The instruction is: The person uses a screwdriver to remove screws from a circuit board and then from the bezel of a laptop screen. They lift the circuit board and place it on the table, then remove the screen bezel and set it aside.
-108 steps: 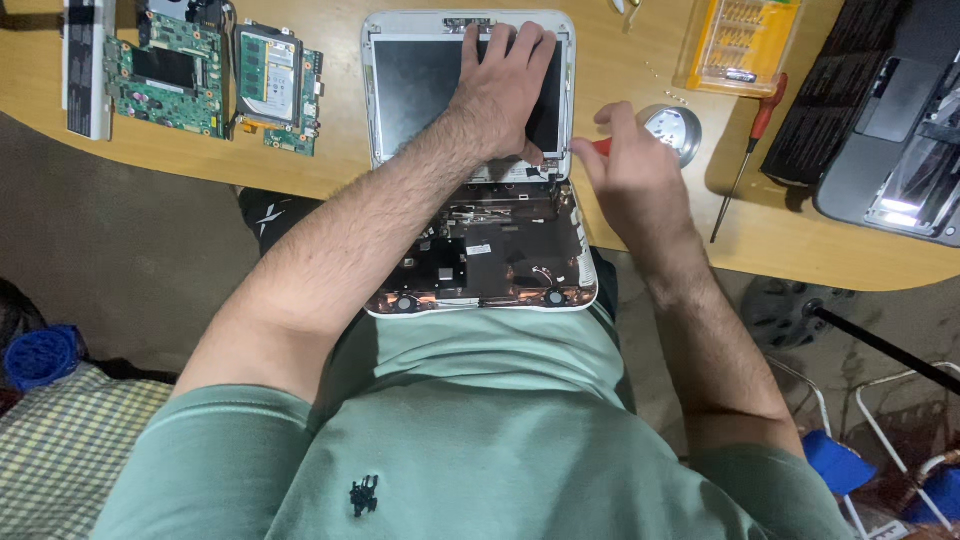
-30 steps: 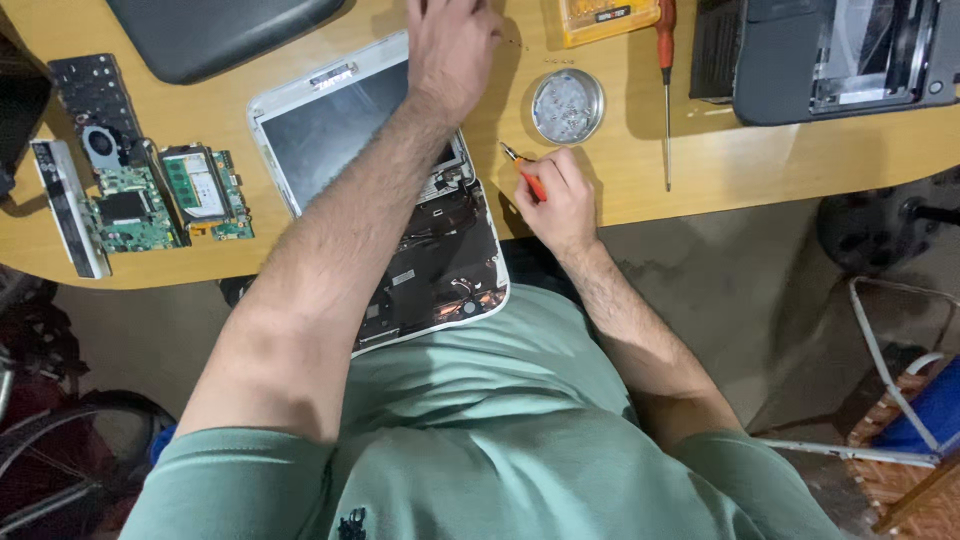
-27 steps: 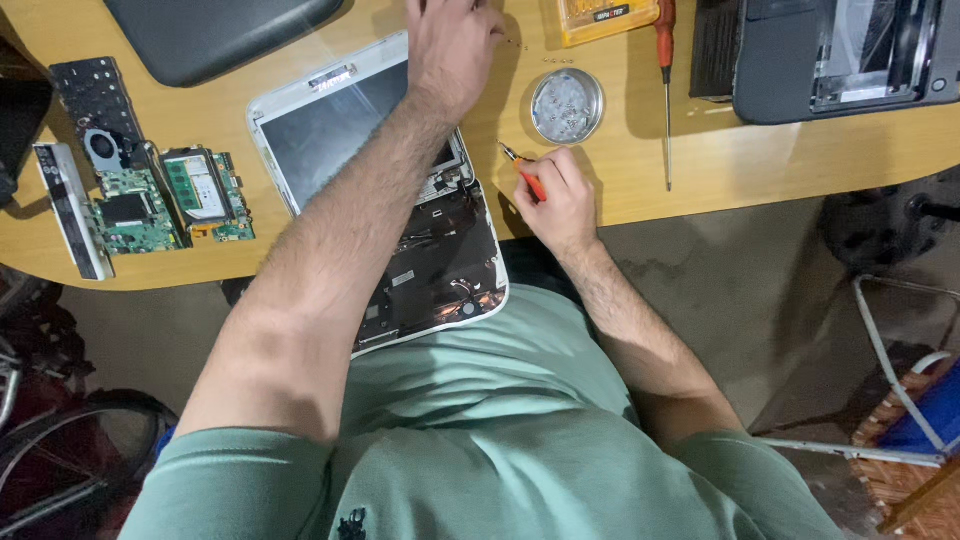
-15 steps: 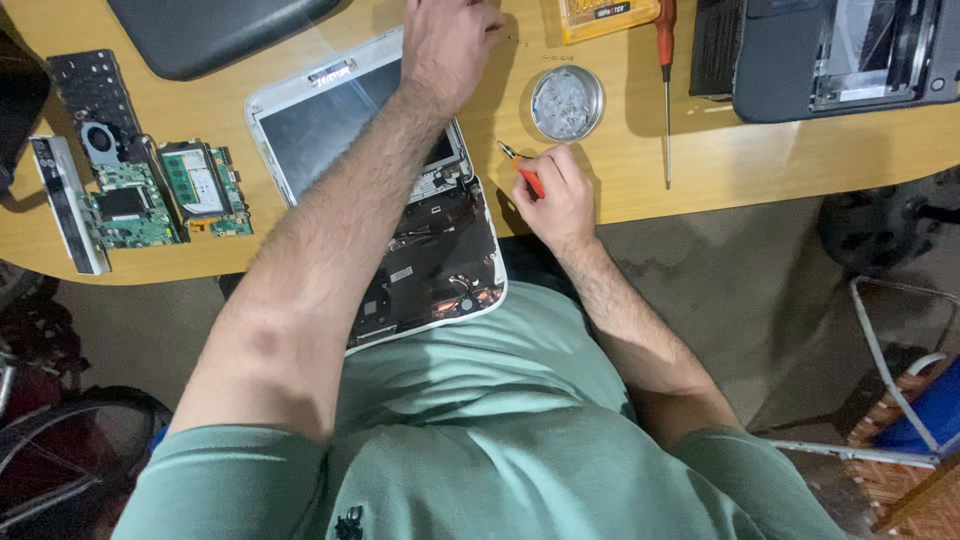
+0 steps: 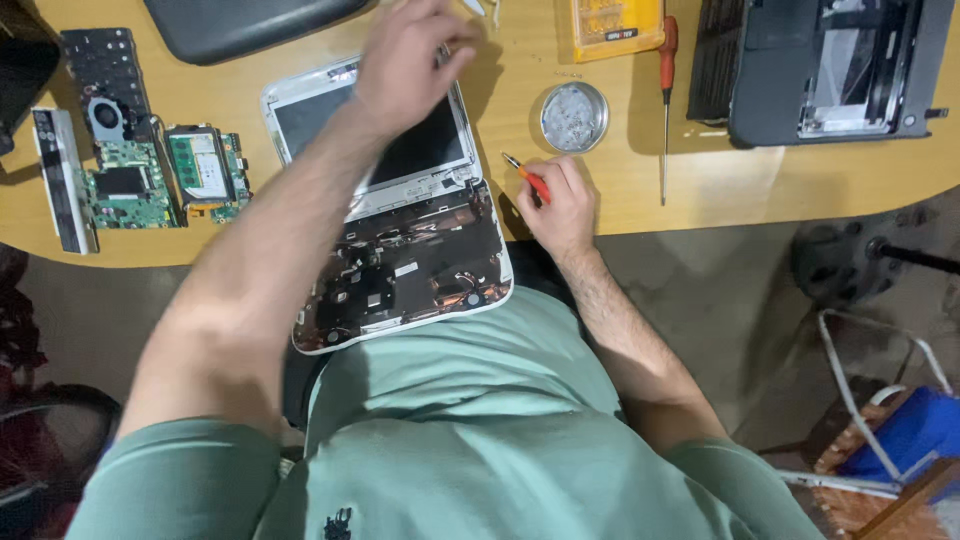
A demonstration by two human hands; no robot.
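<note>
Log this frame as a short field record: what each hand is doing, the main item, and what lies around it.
left hand: blurred, over the screen end of the opened white laptop
right hand: shut on a small red-handled screwdriver
near right hand: round metal dish, long red screwdriver
left of laptop: green circuit boards
surface: wooden table

Curved wooden tabletop (image 5: 600,215). White opened laptop (image 5: 400,240) overhanging near edge; circuit boards (image 5: 150,180) left; round metal dish (image 5: 574,117) centre; dismantled black chassis (image 5: 820,65) far right corner.
</note>
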